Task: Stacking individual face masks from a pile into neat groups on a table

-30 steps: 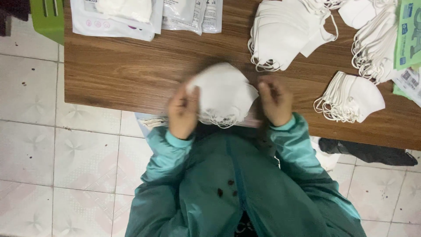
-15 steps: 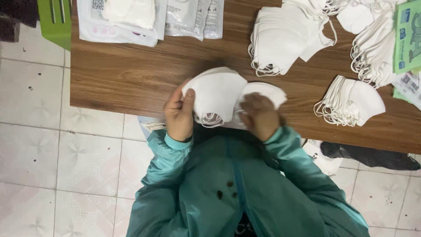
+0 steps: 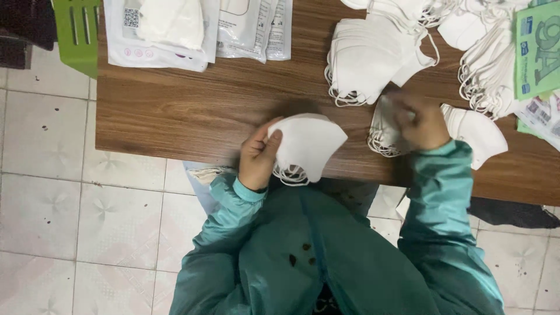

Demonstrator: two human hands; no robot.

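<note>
Dim indoor light, right hand (image 3: 417, 119) motion-blurred

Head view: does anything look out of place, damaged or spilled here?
Mostly tidy. The teal long-sleeved gown has a few small dark spots on its front, like stains. The left hand grips a stack of folded white masks; the right hand rests on another white mask pile. Nothing spilled.

We see our left hand (image 3: 258, 154) pinching a small stack of folded white fabric face masks (image 3: 304, 146), thumb on top, elastic loops dangling below the fingers. Our right hand (image 3: 419, 119) rests on another pile of white masks (image 3: 475, 131) spread just beyond its fingertips on the brown wooden table (image 3: 192, 111).
</note>
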